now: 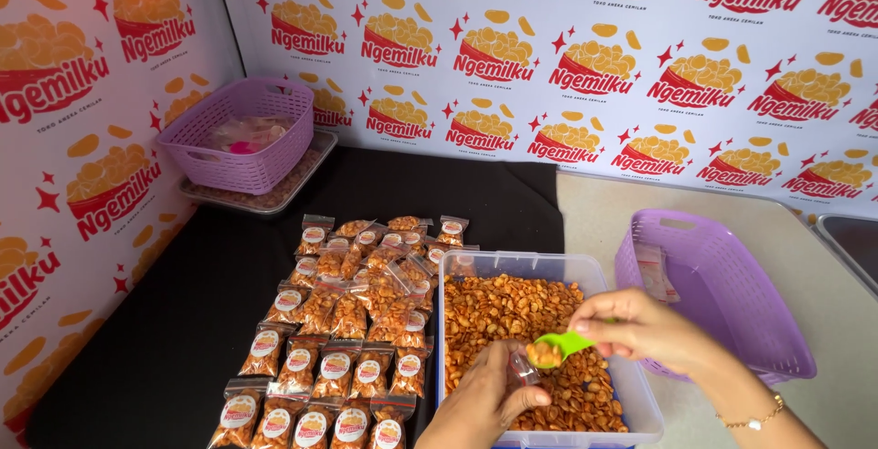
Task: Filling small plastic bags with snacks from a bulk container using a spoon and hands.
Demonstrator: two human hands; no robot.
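right hand [651, 326]: fingers pinch green scoop [562, 347] by its handle, heaped with fried snacks | left hand [489, 400]: fingers hold small clear bag [524, 368] open over the tub [640, 417], near right | bag likely light, limp, slippery (grip the mouth edge) | scoop stiff, keep level

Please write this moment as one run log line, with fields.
left hand: holds small clear plastic bag | right hand: green plastic scoop of snacks at bag mouth | below: clear plastic tub
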